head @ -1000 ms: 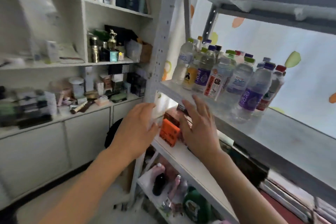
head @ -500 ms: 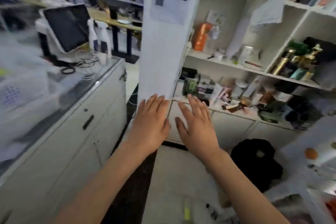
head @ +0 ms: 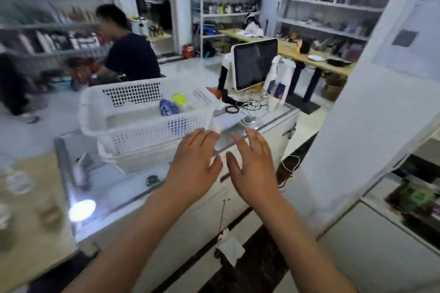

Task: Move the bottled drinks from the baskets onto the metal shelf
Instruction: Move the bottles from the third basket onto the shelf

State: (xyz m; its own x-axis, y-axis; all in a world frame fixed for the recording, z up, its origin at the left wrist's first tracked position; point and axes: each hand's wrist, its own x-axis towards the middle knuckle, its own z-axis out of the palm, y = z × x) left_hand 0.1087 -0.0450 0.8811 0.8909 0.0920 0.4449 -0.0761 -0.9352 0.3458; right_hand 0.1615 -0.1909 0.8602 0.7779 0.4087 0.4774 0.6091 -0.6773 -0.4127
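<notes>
A white perforated basket (head: 133, 126) sits stacked on a second basket (head: 142, 160) on the counter. Inside the top one lie two bottles: one with a purple label (head: 168, 107) and one with a yellow-green label (head: 181, 100). My left hand (head: 194, 166) hovers with straight fingers just in front of the basket's right corner, holding nothing. Beside it, my right hand (head: 253, 164) is spread flat and empty above the counter edge. The metal shelf is out of view.
The counter (head: 114, 188) carries a tablet screen on a stand (head: 254, 64), spray bottles (head: 281, 83) and tangled cables (head: 247, 104). A person in a dark shirt (head: 131, 54) sits behind the baskets. A white pillar (head: 371, 102) stands on the right.
The view has swung left from the metal shelf with its bottles, past the wall shelves, to the counter with the baskets. Both hands stayed empty and outstretched.
</notes>
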